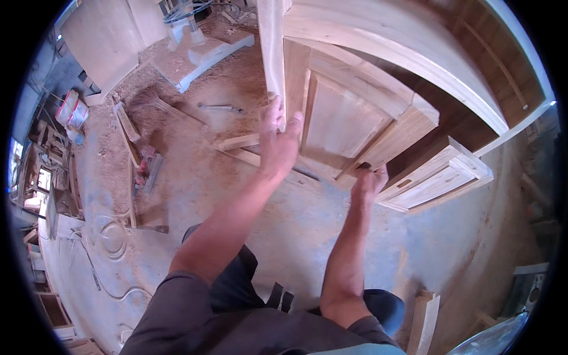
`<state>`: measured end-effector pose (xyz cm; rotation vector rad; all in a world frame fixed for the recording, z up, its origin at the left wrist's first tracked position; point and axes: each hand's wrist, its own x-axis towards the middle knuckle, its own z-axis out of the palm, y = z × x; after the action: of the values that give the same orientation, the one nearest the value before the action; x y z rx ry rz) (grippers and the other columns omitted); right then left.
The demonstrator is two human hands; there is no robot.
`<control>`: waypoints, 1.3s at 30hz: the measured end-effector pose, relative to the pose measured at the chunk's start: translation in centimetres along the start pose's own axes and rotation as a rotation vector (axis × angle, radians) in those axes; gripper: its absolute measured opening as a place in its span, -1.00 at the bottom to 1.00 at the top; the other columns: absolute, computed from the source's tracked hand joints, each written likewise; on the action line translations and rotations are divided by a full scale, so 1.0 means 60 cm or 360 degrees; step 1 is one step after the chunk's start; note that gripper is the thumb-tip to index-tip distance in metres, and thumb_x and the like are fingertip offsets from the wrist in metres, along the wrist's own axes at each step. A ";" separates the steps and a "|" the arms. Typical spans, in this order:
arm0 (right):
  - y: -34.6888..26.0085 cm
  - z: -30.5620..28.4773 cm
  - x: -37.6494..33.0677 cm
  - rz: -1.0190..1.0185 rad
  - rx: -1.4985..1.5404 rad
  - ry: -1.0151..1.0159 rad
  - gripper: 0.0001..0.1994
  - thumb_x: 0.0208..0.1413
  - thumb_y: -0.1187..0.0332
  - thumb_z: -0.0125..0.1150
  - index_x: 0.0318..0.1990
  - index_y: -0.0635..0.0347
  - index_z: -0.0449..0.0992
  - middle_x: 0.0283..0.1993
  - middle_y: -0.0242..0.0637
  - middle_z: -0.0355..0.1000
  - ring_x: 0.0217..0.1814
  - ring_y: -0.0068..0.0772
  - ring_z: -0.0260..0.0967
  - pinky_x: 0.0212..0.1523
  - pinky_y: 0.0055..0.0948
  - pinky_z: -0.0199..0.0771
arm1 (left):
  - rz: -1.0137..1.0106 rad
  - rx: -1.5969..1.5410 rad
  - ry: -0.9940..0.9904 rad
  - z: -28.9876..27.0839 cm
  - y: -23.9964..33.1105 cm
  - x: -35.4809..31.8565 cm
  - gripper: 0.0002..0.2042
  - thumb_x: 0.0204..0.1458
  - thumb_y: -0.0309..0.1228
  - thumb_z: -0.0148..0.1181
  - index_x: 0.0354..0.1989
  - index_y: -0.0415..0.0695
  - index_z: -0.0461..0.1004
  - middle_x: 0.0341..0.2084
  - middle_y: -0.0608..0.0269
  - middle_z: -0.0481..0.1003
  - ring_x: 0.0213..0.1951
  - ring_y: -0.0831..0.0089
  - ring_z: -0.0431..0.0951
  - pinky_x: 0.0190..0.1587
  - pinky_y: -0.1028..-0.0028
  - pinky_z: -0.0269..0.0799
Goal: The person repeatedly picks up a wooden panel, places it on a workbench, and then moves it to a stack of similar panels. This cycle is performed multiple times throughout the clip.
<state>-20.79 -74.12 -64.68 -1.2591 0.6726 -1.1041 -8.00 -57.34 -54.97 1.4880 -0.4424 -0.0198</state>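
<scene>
A bare wooden cabinet stands in front of me, and two of its panelled doors are swung out. My left hand is closed around the lower part of the cabinet's pale upright post, thumb on one side and fingers on the other. Right of it, the nearer cabinet door stands partly open. My right hand has its fingers curled at that door's lower corner, by a dark notch; the fingertips are partly hidden. Beyond the right hand, a second door juts out, with small slots in its edge.
On the dusty floor at left lie a wrench, a stick broom, wood strips and a red tool. A white bucket stands far left. A cable snakes across the lower left. A wood piece stands at lower right.
</scene>
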 end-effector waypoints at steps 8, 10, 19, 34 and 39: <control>-0.008 0.013 0.006 0.0096 -0.0187 0.0250 -0.61 -0.09 0.70 -0.05 -0.08 0.35 0.55 -0.25 -0.37 0.48 -0.24 -0.52 0.34 -0.21 -0.54 0.35 | 0.0242 0.0251 -0.0037 -0.002 0.026 0.000 -0.44 0.09 -0.58 0.16 0.29 -0.30 0.17 0.13 0.05 0.28 0.21 0.27 0.29 0.31 0.32 0.15; -0.008 0.022 -0.032 0.0023 -0.0227 0.0350 -0.61 -0.08 0.69 -0.06 -0.07 0.35 0.54 -0.25 -0.37 0.47 -0.24 -0.50 0.33 -0.20 -0.54 0.34 | 0.0371 0.0271 0.0054 -0.004 0.015 0.002 -0.45 0.06 -0.63 0.18 0.27 -0.26 0.21 0.11 0.12 0.31 0.18 0.36 0.31 0.28 0.34 0.18; 0.013 -0.032 0.081 0.0064 -0.0037 -0.0092 -0.60 -0.10 0.68 -0.06 -0.07 0.37 0.54 -0.18 -0.33 0.51 -0.14 -0.49 0.37 -0.09 -0.55 0.34 | 0.0389 0.0067 0.0166 0.039 0.026 -0.012 -0.41 0.05 -0.61 0.16 0.29 -0.30 0.14 0.06 0.04 0.25 0.14 0.25 0.28 0.29 0.29 0.14; -0.011 0.014 -0.033 -0.0069 0.0049 0.0264 -0.71 0.00 0.68 0.02 -0.14 0.26 0.54 -0.31 -0.49 0.44 -0.34 -0.64 0.28 -0.33 -0.63 0.27 | -0.0274 -0.0511 0.0109 0.012 0.041 0.000 -0.55 0.02 -0.71 0.09 0.14 -0.31 0.30 -0.13 0.24 0.35 -0.05 0.52 0.37 -0.02 0.58 0.34; -0.012 0.015 -0.001 -0.0118 -0.0012 0.0179 -0.70 -0.01 0.70 -0.03 -0.15 0.30 0.55 -0.29 -0.44 0.47 -0.35 -0.62 0.30 -0.36 -0.63 0.28 | -0.0347 -0.0583 -0.0012 -0.024 0.036 0.006 -0.70 -0.03 -0.75 0.05 -0.08 -0.31 0.42 -0.43 0.50 0.24 -0.39 0.76 0.20 -0.24 0.73 0.21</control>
<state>-20.22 -73.65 -63.79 -1.2433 0.7197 -1.2415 -7.80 -55.88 -52.80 1.1681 -0.2635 -0.2658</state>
